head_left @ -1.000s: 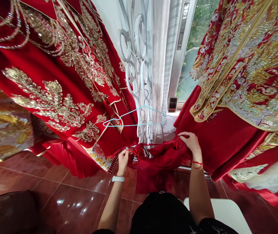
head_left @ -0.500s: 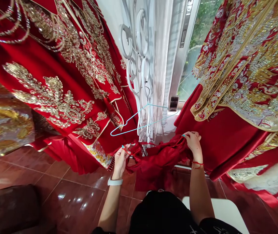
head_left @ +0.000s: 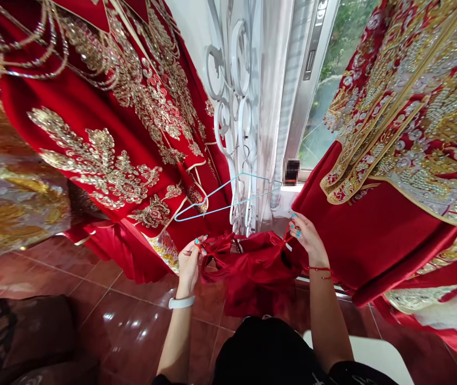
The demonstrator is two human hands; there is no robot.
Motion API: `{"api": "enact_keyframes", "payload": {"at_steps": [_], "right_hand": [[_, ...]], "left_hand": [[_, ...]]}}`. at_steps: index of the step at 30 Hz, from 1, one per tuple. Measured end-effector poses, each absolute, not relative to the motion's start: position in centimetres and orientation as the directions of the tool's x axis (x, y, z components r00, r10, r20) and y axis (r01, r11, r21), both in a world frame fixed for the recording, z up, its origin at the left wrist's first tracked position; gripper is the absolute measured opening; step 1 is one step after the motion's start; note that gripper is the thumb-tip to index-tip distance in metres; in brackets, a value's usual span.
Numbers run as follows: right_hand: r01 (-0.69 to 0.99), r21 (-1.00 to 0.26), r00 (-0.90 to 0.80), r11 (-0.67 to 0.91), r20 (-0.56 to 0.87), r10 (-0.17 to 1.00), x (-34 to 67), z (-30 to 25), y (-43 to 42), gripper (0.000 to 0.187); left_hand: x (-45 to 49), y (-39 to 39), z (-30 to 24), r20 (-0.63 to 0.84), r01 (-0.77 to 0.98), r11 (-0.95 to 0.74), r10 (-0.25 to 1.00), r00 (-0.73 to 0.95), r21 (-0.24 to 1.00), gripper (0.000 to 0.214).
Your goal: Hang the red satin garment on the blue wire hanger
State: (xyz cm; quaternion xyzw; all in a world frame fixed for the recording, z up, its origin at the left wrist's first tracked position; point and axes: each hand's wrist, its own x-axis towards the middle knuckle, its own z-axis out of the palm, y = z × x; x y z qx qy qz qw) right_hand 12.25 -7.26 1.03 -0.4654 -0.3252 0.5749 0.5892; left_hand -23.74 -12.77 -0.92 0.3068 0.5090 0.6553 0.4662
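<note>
A crumpled red satin garment [head_left: 254,267] with narrow straps stretches between my two hands, low in the middle of the view. At its left end, my left hand [head_left: 189,262] pinches a strap or edge between thumb and fingers. My right hand [head_left: 307,238] holds the other end near a small white tag, fingers bent together around the cloth's edge. Just beyond and above the garment hangs a light blue wire hanger [head_left: 220,208], its bar bare. Its hook is at the white scrolled metal stand [head_left: 220,125]. Folds hide the garment's exact shape.
Red gowns with gold beading [head_left: 104,144] hang at the left. A red and gold beaded outfit [head_left: 413,133] hangs at the right, beside a window [head_left: 320,107]. A white seat [head_left: 376,355] is near my right arm; a dark brown bag-like item [head_left: 23,342] lies lower left.
My right hand has shifted left, closer to my left hand, so the garment is less stretched. My left hand has moved slightly left. The hanger has swung a little left against the stand.
</note>
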Motion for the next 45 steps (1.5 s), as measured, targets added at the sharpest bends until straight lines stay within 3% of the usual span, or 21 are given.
{"api": "enact_keyframes", "payload": {"at_steps": [6, 10, 21, 33, 40, 45], "right_hand": [[-0.507, -0.79, -0.26, -0.346, -0.242, 0.935, 7.1, 3.4, -5.0, 0.033], [-0.524, -0.749, -0.38, -0.405, -0.219, 0.898, 4.2, 4.7, -2.9, 0.029], [-0.484, -0.871, -0.09, -0.081, -0.043, 0.995, 4.2, 3.1, -3.2, 0.047], [-0.427, -0.9, -0.076, -0.089, -0.062, 0.995, 5.4, 3.1, -4.1, 0.044], [-0.452, -0.884, -0.117, -0.116, -0.07, 0.991, 4.5, 2.6, -3.9, 0.042], [-0.458, -0.884, -0.115, -0.097, -0.049, 0.992, 3.9, 2.4, -4.1, 0.045]], "left_hand": [[-25.3, -12.1, 1.5, -0.015, -0.264, -0.102, 0.913, -0.409, 0.959, 0.051], [-26.1, -12.0, 2.5, 0.022, -0.23, -0.132, 0.905, -0.425, 0.964, 0.051], [-25.6, -11.7, 5.0, 0.126, -0.068, -0.161, 0.923, -0.363, 0.985, 0.043], [-24.7, -8.3, 7.2, 0.136, -0.085, -0.164, 0.954, -0.268, 0.983, 0.047], [-23.0, -7.4, 9.4, 0.141, 0.004, -0.142, 0.978, -0.153, 0.99, 0.022], [-21.0, -6.1, 10.6, 0.179, 0.126, -0.178, 0.984, 0.008, 0.976, 0.019]]}}
